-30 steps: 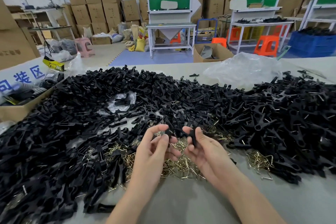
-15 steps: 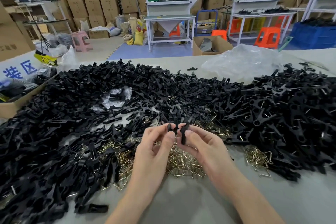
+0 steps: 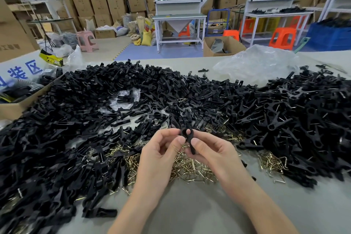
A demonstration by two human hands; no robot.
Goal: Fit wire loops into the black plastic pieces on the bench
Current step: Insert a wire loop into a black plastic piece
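Observation:
Both hands meet over the middle of the bench. My left hand (image 3: pixel 161 150) and my right hand (image 3: pixel 210 150) together pinch a black plastic piece (image 3: pixel 187 136) with a rounded head and a straight leg pointing down. Whether it is one piece or two pressed together I cannot tell. Under the hands lies a heap of brass-coloured wire loops (image 3: pixel 190 167). Loose black plastic pieces (image 3: pixel 95 119) cover the bench to the left and behind. Another mound of black pieces with wire showing in them (image 3: pixel 294 119) lies to the right.
A cardboard box (image 3: pixel 17 104) stands at the bench's left edge. A crumpled clear plastic bag (image 3: pixel 260 62) lies at the back right. A second small cluster of wire loops (image 3: pixel 271 163) sits to the right. Bare grey bench top (image 3: pixel 199 211) shows near me.
My hands have come together from slightly apart, and the black parts each held now meet between the fingertips. The view has tilted down a little.

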